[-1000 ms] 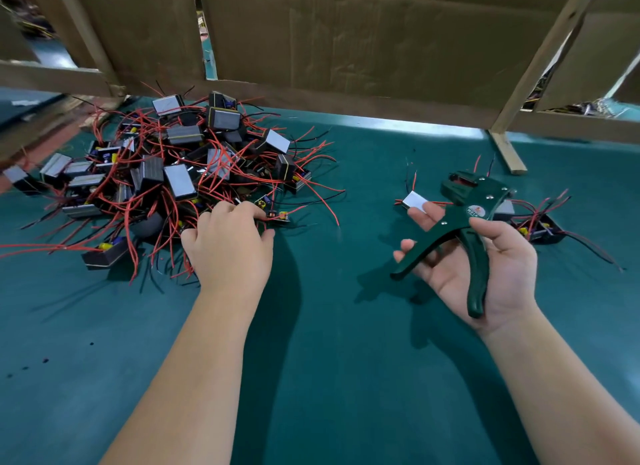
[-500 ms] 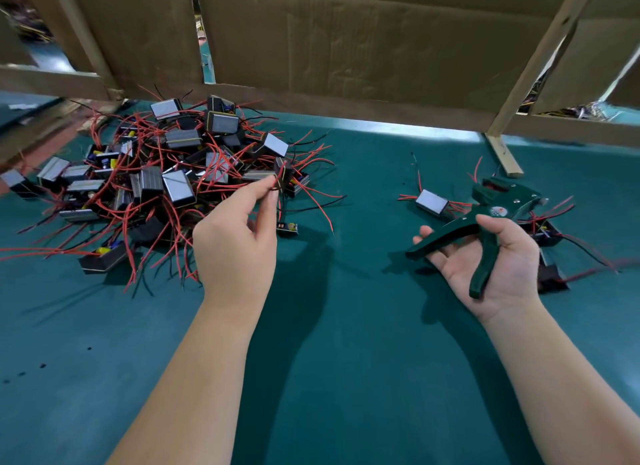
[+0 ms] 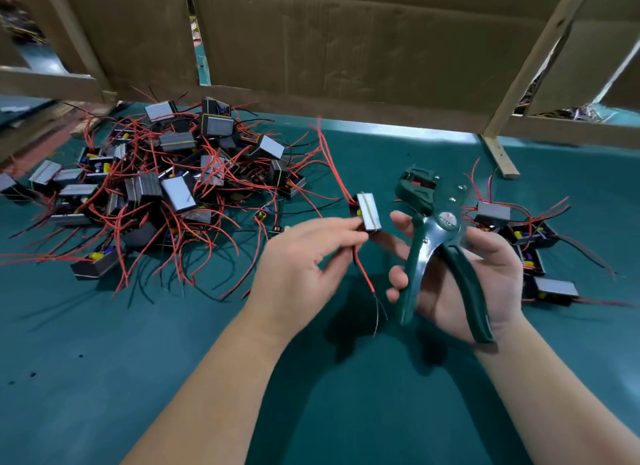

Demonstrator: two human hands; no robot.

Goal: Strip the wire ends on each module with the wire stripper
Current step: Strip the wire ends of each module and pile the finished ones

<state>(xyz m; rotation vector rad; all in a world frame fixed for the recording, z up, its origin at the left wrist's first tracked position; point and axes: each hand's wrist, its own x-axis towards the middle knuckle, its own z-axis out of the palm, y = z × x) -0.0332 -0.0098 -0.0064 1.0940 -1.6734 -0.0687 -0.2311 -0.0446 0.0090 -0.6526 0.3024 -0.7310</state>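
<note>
A module point(image 3: 369, 212) sits pinched in your left hand point(image 3: 304, 257) above the table point(image 3: 104, 360), a red wire point(image 3: 364, 274) dangling from it, just left of the stripper point(image 3: 437, 236) gripped in your right hand point(image 3: 464, 274), handles spread, with the pile point(image 3: 156, 184) far left and more modules point(image 3: 526, 236) right.

My bench is covered in a teal mat point(image 3: 346, 412). On it, far left, lies a big heap of modules point(image 3: 166, 187) tangled in red wires; to the right a smaller cluster of modules point(image 3: 526, 243); a wooden strut point(image 3: 500, 155) stands at the far edge
</note>
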